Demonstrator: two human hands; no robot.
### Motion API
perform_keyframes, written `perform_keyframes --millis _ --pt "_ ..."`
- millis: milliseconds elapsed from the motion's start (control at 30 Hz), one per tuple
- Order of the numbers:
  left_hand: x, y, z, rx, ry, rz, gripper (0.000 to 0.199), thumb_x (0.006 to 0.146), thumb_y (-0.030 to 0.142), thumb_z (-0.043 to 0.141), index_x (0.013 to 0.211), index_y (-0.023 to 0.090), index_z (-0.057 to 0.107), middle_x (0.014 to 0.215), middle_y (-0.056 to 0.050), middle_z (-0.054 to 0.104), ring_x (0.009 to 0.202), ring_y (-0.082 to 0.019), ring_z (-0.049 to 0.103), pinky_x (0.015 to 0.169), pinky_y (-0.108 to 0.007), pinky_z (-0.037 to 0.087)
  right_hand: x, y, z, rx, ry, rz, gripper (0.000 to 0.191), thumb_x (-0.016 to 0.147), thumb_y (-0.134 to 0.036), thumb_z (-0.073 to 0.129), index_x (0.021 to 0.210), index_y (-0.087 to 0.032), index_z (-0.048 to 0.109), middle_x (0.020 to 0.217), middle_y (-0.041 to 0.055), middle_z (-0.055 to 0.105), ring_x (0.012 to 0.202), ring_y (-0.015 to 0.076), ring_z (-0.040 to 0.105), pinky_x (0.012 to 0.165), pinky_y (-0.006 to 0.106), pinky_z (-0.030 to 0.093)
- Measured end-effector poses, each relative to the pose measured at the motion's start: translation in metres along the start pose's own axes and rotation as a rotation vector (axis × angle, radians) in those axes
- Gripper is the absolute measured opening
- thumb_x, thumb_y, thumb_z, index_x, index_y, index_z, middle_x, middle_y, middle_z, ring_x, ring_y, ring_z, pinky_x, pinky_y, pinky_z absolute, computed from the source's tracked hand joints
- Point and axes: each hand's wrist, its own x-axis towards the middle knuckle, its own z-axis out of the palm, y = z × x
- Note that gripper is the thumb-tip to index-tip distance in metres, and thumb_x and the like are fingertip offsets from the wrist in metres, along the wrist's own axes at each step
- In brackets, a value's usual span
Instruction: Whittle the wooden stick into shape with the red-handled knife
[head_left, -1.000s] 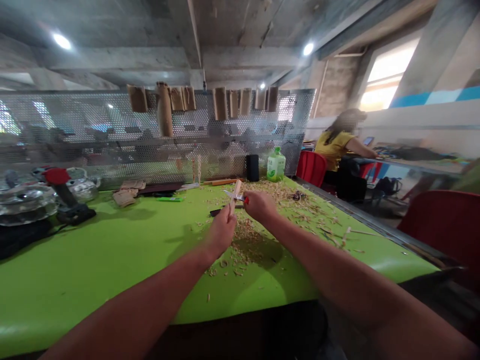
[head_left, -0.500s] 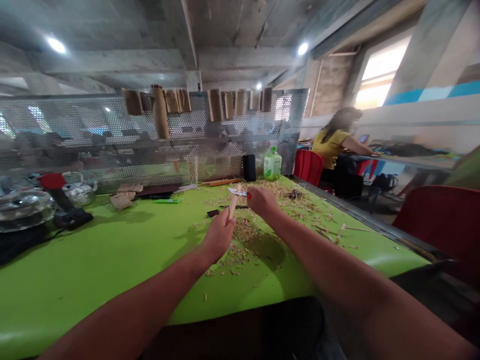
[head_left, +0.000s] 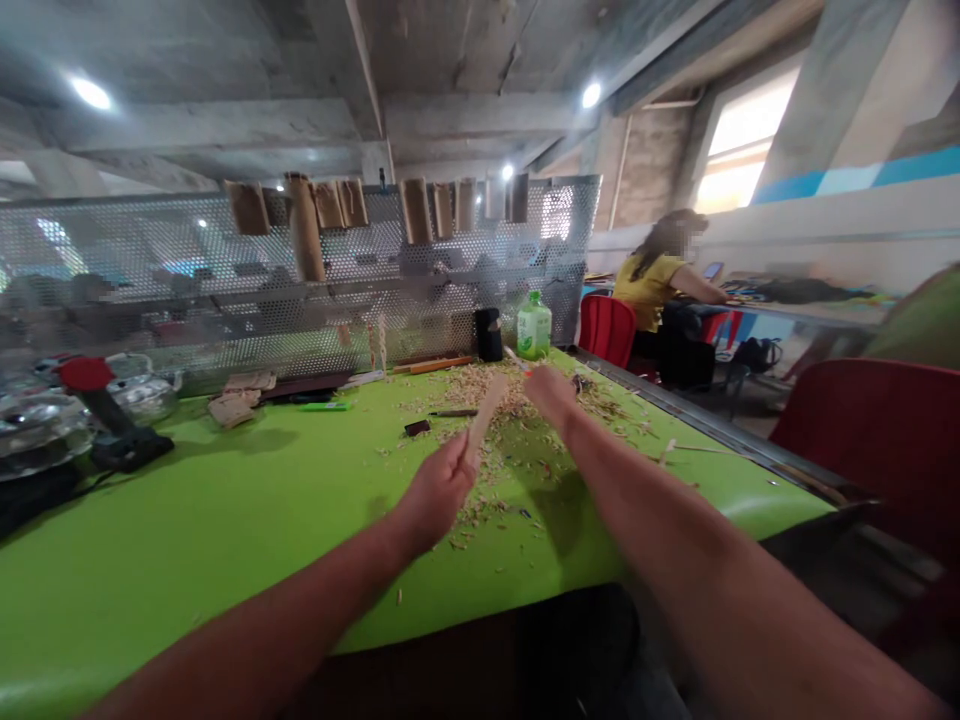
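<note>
My left hand [head_left: 442, 485] is closed round the lower end of a pale wooden strip [head_left: 489, 405], which points up and slightly right. My right hand [head_left: 551, 393] is closed on a knife [head_left: 514, 358]; its blade points up and left, apart from the strip, and the handle is mostly hidden by my fingers. Beneath and beyond both hands, wood shavings [head_left: 457, 388] lie scattered on the green table [head_left: 247, 520]. A dark thin tool [head_left: 454, 413] and a small dark block [head_left: 417, 428] rest just left of the strip.
A green-labelled bottle [head_left: 534, 328] and a black box [head_left: 488, 335] stand at the back, before a perforated metal screen [head_left: 360, 300]. A red and black power tool [head_left: 105, 410] is at left. At right, a person in yellow [head_left: 652, 280] sits at another table.
The knife has come off the wooden strip and moved right and up with my right hand. The strip has turned, showing a broader face. The whole view has shifted slightly.
</note>
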Motion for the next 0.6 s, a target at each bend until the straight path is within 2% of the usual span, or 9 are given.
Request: perform_keyframes --millis 67,133,200,267,400,500,600 --pt "-0.001 0.002 -0.001 -0.085 -0.027 -0.013 0.029 0.092 0.034 0.053 0.118 0.02 0.053 0.064 0.007 0.044 0.044 -0.007 0.033 0.039 -0.019 0.027 0.008 0.012 -0.008 0.006 0.037 0.073 0.036 0.091 -0.022 0.048 0.114 -0.012 0.073 0.108 0.0211 0.073 0.097 0.0276 0.07 0.073 0.03 0.048" --pt "0.005 0.0 -0.005 -0.154 -0.008 -0.062 0.019 0.093 0.033 0.05 0.107 0.021 0.051 0.061 0.01 0.039 0.039 -0.005 0.027 0.035 -0.018 0.024 0.008 0.011 -0.01 0.036 0.103 0.017 0.038 0.093 -0.025 0.045 0.118 -0.014 0.072 0.109 0.02 0.073 0.1 0.0284 0.069 0.075 0.031 0.047" --pt "0.014 -0.003 -0.01 -0.199 0.027 -0.087 0.012 0.092 0.033 0.05 0.096 0.022 0.047 0.061 0.011 0.037 0.036 -0.004 0.024 0.032 -0.017 0.022 -0.001 -0.004 -0.005 0.073 0.136 -0.09 0.038 0.093 -0.028 0.045 0.116 -0.019 0.073 0.106 0.0169 0.074 0.098 0.0279 0.069 0.075 0.031 0.047" --pt "0.021 -0.008 -0.014 -0.228 0.061 -0.08 0.014 0.091 0.034 0.052 0.089 0.022 0.044 0.061 0.011 0.038 0.035 -0.003 0.024 0.031 -0.016 0.021 -0.015 -0.024 0.003 0.086 0.151 -0.2 0.036 0.092 -0.03 0.047 0.113 -0.022 0.074 0.103 0.0132 0.075 0.094 0.026 0.07 0.074 0.029 0.046" --pt "0.027 -0.016 -0.016 -0.237 0.085 -0.056 0.017 0.09 0.036 0.053 0.086 0.023 0.043 0.06 0.011 0.04 0.035 -0.003 0.027 0.031 -0.016 0.024 -0.043 -0.048 0.014 0.006 0.107 -0.381 0.032 0.09 -0.03 0.049 0.109 -0.025 0.075 0.097 0.0095 0.076 0.09 0.0228 0.069 0.075 0.027 0.045" --pt "0.027 -0.017 -0.014 -0.195 0.1 -0.027 0.018 0.091 0.037 0.052 0.085 0.023 0.044 0.06 0.011 0.041 0.034 -0.003 0.028 0.03 -0.016 0.024 -0.057 -0.053 0.016 -0.071 0.045 -0.47 0.031 0.091 -0.031 0.048 0.105 -0.024 0.075 0.094 0.0096 0.076 0.087 0.0216 0.068 0.074 0.027 0.044" --pt "0.027 -0.017 -0.011 -0.158 0.112 -0.004 0.017 0.092 0.036 0.05 0.085 0.022 0.044 0.061 0.01 0.042 0.035 -0.003 0.028 0.03 -0.016 0.025 -0.062 -0.055 0.016 -0.12 0.047 -0.503 0.032 0.093 -0.032 0.046 0.105 -0.023 0.074 0.094 0.0103 0.075 0.085 0.0216 0.068 0.073 0.027 0.044"
